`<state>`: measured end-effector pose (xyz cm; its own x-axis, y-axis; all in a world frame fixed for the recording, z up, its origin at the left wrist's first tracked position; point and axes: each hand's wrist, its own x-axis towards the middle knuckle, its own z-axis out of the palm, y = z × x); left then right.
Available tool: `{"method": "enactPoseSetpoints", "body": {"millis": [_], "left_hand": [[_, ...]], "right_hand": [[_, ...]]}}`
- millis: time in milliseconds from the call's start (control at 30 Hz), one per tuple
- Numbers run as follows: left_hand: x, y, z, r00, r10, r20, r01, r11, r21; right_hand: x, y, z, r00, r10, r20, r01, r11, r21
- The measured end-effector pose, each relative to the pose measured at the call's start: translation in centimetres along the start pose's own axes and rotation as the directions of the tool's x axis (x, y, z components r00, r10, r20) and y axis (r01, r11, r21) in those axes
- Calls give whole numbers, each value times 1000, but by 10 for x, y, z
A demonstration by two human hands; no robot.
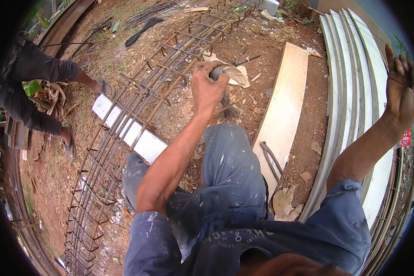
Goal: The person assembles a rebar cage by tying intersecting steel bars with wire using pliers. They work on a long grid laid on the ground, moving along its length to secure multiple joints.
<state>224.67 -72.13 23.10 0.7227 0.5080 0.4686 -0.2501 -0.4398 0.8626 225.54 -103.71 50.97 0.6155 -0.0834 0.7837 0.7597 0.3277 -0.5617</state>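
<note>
My left hand (pixel 206 87) is raised in front of my knee, its fingers curled round a bundle of thin grey wire (pixel 216 72). Torn brown paper (pixel 237 76) lies just beyond it. Away to the right, my right hand (pixel 401 87) is lifted near the stacked white boards, fingers apart and nothing visible in it. A long cage of rusty rebar (pixel 145 94) with bent stirrups runs diagonally along my left, resting across a white block (pixel 132 131). Dark metal pincers (pixel 272 162) lie on a pale wooden plank (pixel 285 92) by my knee.
A stack of long white boards (pixel 354 69) curves along the right. Another person's legs (pixel 41 69) in dark trousers and sandals stand at the left, one foot by the white block. Crumpled brown paper (pixel 285 202) and a black cloth strip (pixel 143 31) lie on the dirt.
</note>
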Motion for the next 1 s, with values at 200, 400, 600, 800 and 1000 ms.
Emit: {"method": "enactPoseSetpoints", "body": {"millis": [200, 400, 600, 800, 1000], "left_hand": [[75, 99, 54, 959, 82, -272, -115, 987, -109], [48, 46, 41, 947, -108, -301, 29, 966, -255], [-53, -55, -13, 867, -498, 12, 498, 867, 6], [-14, 46, -31, 733, -563, 382, 645, 397, -653], [33, 49, -65, 812, -583, 8, 339, 461, -820]], "right_hand": [[-30, 4, -92, 991, 125, 53, -128, 990, 63], [-88, 48, -27, 976, 122, 179, -128, 992, 19], [-128, 105, 40, 775, -58, 630, 537, 586, -606], [-225, 154, 98, 407, 87, 909, 480, 827, -294], [-231, 130, 91, 368, 100, 925, 454, 848, -273]]}}
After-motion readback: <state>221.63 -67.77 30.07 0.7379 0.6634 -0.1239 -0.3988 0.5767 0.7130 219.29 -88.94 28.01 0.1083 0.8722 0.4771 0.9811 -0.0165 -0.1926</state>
